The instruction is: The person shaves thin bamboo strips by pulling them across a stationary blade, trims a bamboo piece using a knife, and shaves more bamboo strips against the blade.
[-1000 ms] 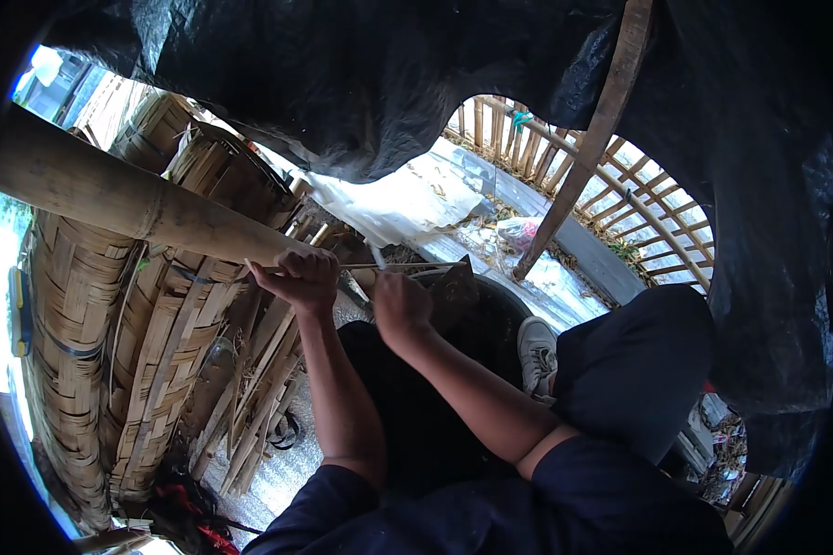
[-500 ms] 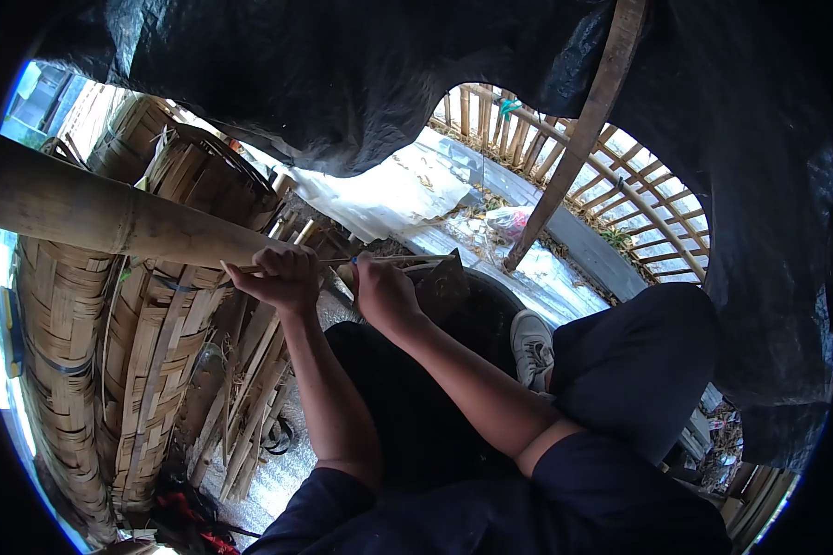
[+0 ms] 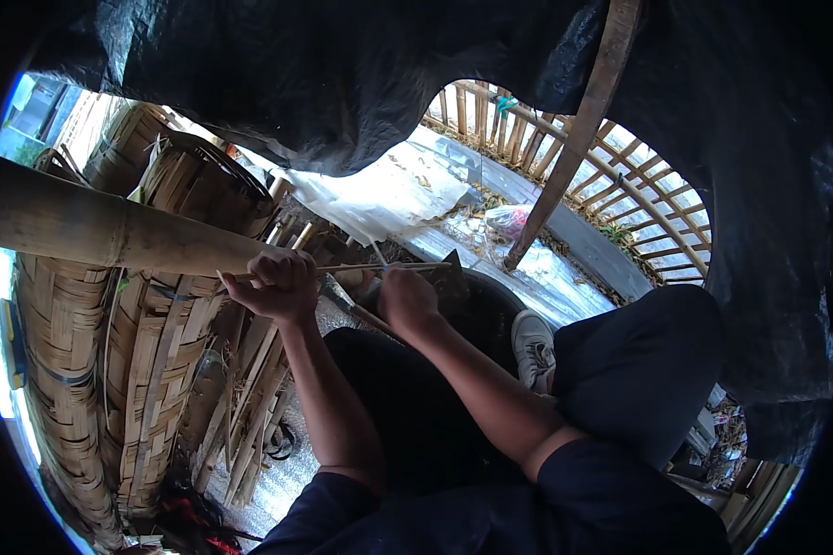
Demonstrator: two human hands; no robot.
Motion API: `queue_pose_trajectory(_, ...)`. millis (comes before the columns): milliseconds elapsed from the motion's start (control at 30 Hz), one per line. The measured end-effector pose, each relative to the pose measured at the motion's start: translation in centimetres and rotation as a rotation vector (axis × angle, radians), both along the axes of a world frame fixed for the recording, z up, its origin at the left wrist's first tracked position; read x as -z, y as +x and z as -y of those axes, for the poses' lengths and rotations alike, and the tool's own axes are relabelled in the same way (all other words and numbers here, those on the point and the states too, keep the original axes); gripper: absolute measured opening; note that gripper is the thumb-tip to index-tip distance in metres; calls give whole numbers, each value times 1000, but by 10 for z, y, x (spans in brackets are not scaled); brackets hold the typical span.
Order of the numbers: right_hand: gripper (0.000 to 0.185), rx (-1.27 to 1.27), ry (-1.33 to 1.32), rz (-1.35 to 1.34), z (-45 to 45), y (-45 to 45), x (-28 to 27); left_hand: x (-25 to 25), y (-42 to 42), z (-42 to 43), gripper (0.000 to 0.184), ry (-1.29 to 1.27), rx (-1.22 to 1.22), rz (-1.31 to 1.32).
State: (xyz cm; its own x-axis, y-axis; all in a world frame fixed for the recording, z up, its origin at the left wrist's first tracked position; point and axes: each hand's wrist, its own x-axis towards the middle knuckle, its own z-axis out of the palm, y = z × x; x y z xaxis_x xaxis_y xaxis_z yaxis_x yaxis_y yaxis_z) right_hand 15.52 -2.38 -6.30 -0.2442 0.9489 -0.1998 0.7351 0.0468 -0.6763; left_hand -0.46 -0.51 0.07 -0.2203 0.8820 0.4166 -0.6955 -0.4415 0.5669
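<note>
A thin bamboo strip [image 3: 342, 268] runs level in front of me. My left hand [image 3: 282, 282] is closed around its left part, with the end poking out past the thumb. My right hand [image 3: 409, 296] is a fist at the strip's right part, just below it. A narrow pale-blue piece [image 3: 380, 255] stands up by its thumb side; I cannot make out what it is or what the fingers hold. Beyond the right hand is a dark wedge-shaped piece [image 3: 451, 280] over a dark round tub [image 3: 498, 301]. Just left of my right hand lies a brown stick [image 3: 372, 320].
A thick bamboo pole [image 3: 111, 227] slants in from the left, close to my left hand. Woven bamboo baskets [image 3: 60, 342] and loose sticks [image 3: 250, 416] fill the left side. Black sheeting [image 3: 296, 83] hangs overhead; a wooden post [image 3: 574, 139] and slatted bamboo fence [image 3: 639, 190] stand beyond.
My right hand has moved right along the strip, away from my left hand. More of the strip shows between them. My left hand has barely moved.
</note>
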Motion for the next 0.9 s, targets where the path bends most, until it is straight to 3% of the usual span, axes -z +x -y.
queue_pose_trajectory(67, 10, -74, 88, -67, 14, -19, -54, -1, 1, 1, 64, -3, 35, -16)
queue_pose_trajectory(167, 13, -60, 133, -150, 16, -23, -52, 3, -3, 0, 65, 16, 38, -11)
queue_pose_trajectory(267, 14, 61, 20, -85, 4, -4, 31, 10, -19, 6, 65, -23, -14, 51)
queue_pose_trajectory(367, 14, 27, -25, -80, -1, 3, 33, 9, -17, 8, 67, -119, -147, 83)
queue_pose_trajectory(467, 17, -42, -20, -90, 12, -22, -42, 3, -8, 4, 66, -166, -113, 97)
queue_pose_trajectory(567, 20, -16, -14, -169, 12, -18, -30, 3, -8, 0, 66, -114, -49, 143)
queue_pose_trajectory(667, 18, 118, -65, -78, 3, 6, 51, 14, -25, 5, 66, -141, -150, 75)
queue_pose_trajectory(767, 17, 62, -19, -91, 1, 5, 61, 6, -16, 6, 66, -192, -202, 91)
queue_pose_trajectory(867, 19, 4, -32, -168, 7, -24, -21, 6, -14, -1, 67, -91, -9, 152)
queue_pose_trajectory(900, 19, 3, -38, -165, 8, -23, -18, 8, -14, 0, 67, -97, -11, 154)
